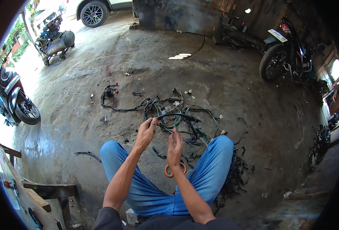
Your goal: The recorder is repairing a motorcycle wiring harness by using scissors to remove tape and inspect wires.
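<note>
My left hand [146, 132] is closed in a pinch on one end of a black-sheathed wire bundle [179, 114], which arches off to the right. My right hand [174, 147] is just to its right, below that bundle, fingers stretched forward and slightly blurred. I make out nothing held in it. Under and beyond both hands, a tangled wiring harness [148, 102] lies on the floor, with black, green and pale wires and several white connectors. Its left branch ends in a black part [109, 92] with red-tipped leads. Between my knees lies an orange ring [169, 173], partly behind my right wrist.
Black scraps [236, 170] are heaped beside my right knee; a short black strip [88, 154] lies left. Motorcycles stand at left [18, 99] and far right [282, 57]. An air compressor [56, 43] is at far left, and a wooden bench [48, 189] at near left.
</note>
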Tool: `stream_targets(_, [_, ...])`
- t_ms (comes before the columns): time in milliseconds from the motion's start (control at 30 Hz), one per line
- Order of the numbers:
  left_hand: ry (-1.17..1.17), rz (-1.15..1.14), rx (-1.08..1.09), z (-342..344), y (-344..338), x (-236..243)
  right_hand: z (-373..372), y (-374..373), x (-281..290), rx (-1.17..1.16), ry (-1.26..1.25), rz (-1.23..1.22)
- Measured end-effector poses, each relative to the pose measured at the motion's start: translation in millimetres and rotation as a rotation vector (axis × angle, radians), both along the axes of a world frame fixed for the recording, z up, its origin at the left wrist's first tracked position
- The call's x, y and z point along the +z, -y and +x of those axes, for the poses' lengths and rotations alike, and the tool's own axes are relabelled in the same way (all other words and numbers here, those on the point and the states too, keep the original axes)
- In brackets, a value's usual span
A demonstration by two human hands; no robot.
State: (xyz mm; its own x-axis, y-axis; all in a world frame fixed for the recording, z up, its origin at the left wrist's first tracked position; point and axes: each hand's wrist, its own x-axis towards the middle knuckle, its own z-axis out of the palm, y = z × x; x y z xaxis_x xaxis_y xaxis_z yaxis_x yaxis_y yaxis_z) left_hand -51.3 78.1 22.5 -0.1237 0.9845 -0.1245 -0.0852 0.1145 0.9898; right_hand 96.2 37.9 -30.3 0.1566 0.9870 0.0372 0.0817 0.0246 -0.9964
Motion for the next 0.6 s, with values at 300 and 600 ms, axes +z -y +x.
stream_targets(300, [-0.188, 0.106, -0.016, 14, 2, -13, -2, -33, 19, 0.098, -0.052, -0.021])
stream_targets(600, [-0.559, 0.292, 0.122, 21, 16, -19, 24, -3, 80, 0.117, 0.571, 0.401])
